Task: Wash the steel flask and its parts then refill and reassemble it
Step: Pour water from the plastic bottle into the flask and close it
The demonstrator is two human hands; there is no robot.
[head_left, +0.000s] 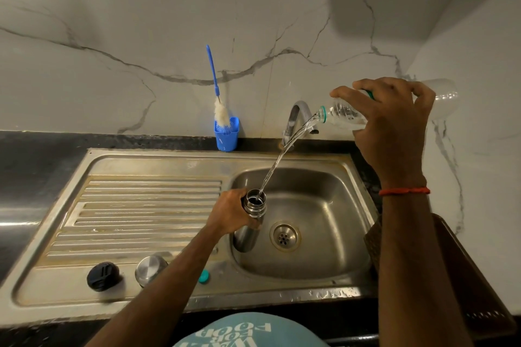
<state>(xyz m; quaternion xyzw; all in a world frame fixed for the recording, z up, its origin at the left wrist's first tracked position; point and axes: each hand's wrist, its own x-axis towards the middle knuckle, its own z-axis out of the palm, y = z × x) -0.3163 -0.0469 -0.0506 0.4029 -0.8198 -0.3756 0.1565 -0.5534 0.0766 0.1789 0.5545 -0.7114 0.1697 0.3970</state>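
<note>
My left grip (pixel 229 213) wraps the flask (pixel 246 235), upright, mouth up, by the basin's (pixel 324 205) left wall. My right grip (pixel 394 127) clasps the bottle (pixel 344 115), neck down-left; open room lies rightward.

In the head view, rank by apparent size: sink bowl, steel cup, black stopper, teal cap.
1. sink bowl
2. steel cup and black stopper look alike; not ranked
3. teal cap, partly hidden

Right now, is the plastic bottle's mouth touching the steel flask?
Apart. The head view shows the plastic bottle high above the steel flask, only poured water between.
</note>
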